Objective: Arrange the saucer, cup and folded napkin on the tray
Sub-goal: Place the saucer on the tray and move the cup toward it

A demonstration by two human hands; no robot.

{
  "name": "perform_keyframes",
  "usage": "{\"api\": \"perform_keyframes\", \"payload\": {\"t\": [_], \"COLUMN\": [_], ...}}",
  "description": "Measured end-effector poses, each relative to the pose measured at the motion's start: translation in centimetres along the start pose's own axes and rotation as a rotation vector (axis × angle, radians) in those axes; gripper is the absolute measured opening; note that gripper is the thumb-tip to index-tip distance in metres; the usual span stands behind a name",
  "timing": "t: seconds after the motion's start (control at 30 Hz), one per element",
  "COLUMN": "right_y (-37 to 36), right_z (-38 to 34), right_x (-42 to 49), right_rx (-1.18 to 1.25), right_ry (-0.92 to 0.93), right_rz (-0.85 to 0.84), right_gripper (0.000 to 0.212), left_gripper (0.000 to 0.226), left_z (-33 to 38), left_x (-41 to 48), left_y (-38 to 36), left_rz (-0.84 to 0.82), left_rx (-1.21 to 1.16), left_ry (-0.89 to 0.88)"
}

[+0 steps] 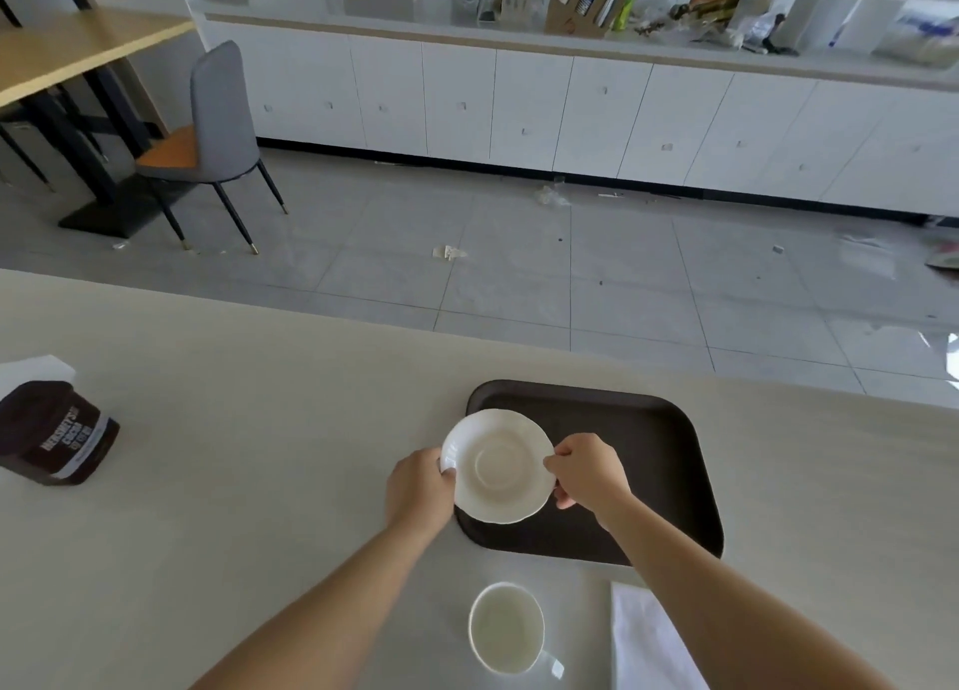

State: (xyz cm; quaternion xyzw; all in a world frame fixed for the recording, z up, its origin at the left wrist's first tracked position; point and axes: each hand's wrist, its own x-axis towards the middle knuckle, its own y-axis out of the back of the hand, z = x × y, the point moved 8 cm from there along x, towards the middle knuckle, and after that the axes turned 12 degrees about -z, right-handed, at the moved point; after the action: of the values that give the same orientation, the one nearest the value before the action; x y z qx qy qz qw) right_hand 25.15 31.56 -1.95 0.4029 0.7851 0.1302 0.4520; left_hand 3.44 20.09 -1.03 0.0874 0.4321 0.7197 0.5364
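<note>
Nearest the camera, at the table's (259,404) near edge, the white cup (506,628) stood upright and looked empty, its handle turned to the right. Just beside it on the right lay the white folded napkin (648,637), partly covered by the right forearm. Both were still off the tray (648,461).

Beyond them, the saucer (499,465) was held over the tray's left edge, overhanging the table slightly. The left hand (419,487) pinched its left rim, fingers closed on it; the right hand (589,474) gripped the right rim the same way. Whether the saucer already touched the tray could not be told.

To set it down well, it probably needed carrying further toward the tray's middle and lowering level, so that its rim cleared the raised lip and space stayed along the right side for the napkin. The saucer was empty, as was the rest of the tray. Near the table's left edge stood a dark cocoa tin (54,432).
</note>
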Motion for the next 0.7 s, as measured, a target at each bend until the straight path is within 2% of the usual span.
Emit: {"api": "perform_keyframes", "payload": {"t": [0.33, 0.53, 0.7], "right_y": [0.0, -0.5, -0.7], "right_z": [2.9, 3.4, 3.4], "right_x": [1.6, 1.7, 1.3], "right_rx": [0.039, 0.056, 0.086], "right_ry": [-0.05, -0.039, -0.006], "right_rz": [0.002, 0.021, 0.034], "right_gripper": [0.01, 0.01, 0.006], "left_gripper": [0.019, 0.02, 0.012], "left_z": [1.8, 1.8, 1.7], "left_x": [1.8, 1.8, 2.2], "left_y": [-2.3, -2.6, -2.7], "left_rz": [-0.031, -0.046, -0.101], "left_rx": [0.125, 0.141, 0.133], "left_ry": [-0.019, -0.016, 0.0]}}
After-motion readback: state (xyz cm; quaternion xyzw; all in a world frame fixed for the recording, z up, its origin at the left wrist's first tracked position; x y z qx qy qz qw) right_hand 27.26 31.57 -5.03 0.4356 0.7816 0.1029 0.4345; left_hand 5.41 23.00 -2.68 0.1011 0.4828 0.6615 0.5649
